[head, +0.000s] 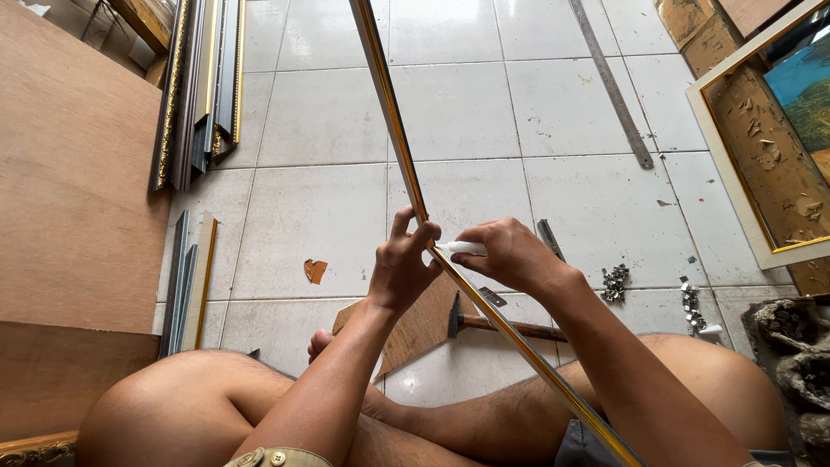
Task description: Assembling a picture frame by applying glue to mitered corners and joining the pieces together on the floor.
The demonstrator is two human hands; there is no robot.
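Note:
A long thin moulding strip (pixel 393 112) with a gold edge runs from the top of the view down across my lap. My left hand (pixel 400 268) grips the strip from the left side, fingers wrapped over it. My right hand (pixel 510 255) holds a small white marker-like stick (pixel 460 248), its tip touching the strip next to my left fingers. I sit cross-legged on the white tiled floor (pixel 320 112).
A hammer (pixel 497 323) and a wooden board piece (pixel 424 324) lie under the strip. A long metal ruler (pixel 610 82) lies at the top right. Small metal clips (pixel 615 283) sit near a framed picture (pixel 769 147). Moulding lengths (pixel 199 86) and brown boards (pixel 69 164) are at the left.

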